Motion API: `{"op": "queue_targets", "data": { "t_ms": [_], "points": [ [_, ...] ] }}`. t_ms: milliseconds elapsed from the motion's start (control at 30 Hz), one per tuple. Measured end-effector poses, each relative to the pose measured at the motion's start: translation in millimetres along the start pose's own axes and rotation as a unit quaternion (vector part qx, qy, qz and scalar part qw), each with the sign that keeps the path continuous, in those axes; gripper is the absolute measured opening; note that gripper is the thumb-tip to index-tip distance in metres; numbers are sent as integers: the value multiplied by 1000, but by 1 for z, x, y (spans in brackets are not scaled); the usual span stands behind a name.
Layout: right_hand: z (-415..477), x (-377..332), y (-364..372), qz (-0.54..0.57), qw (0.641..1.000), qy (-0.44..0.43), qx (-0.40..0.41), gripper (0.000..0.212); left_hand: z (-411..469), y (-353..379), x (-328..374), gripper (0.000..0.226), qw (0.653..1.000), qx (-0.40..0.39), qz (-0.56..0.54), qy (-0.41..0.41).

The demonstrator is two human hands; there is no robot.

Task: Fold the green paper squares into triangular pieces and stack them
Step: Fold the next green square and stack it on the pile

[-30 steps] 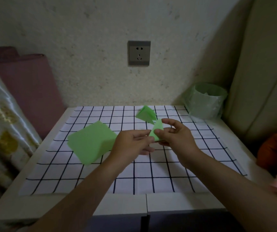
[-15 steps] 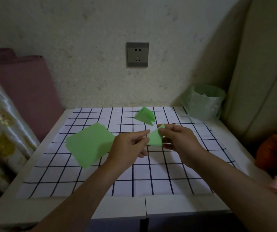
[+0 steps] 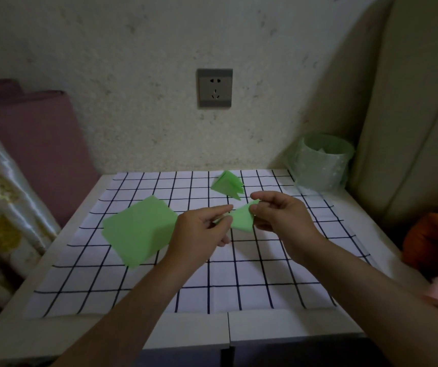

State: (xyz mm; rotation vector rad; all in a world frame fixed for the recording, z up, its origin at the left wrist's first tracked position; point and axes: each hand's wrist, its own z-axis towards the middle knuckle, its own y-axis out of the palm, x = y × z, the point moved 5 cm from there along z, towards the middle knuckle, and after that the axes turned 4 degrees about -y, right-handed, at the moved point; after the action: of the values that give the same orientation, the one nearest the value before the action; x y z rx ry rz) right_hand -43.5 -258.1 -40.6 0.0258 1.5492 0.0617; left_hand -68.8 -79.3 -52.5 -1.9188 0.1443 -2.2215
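While it is held over the middle of the tabletop, the half-folded green paper is pinched at both ends — left hand on its near-left tip, right hand on its far-right corner, the other fingers loosely curled. Folded triangles lie near the far edge; the stack of flat green squares sits toward the left edge on the checked cloth.

One left hand, one right hand, one folded green piece, one stack of green squares, one pile of folded triangles, sheet numbers unclear, one checked cloth, one wall socket, one bin
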Motion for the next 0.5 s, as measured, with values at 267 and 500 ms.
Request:
{"op": "queue_targets", "data": {
  "t_ms": [267,500],
  "points": [
    [-1,-2,0,3,1000,-1,12,21,8,-5,2,17,999,-32,9,-14],
    [-1,-2,0,-11,1000,-5,3,19,8,-6,3,18,999,-35,36,-7]
  ]
}}
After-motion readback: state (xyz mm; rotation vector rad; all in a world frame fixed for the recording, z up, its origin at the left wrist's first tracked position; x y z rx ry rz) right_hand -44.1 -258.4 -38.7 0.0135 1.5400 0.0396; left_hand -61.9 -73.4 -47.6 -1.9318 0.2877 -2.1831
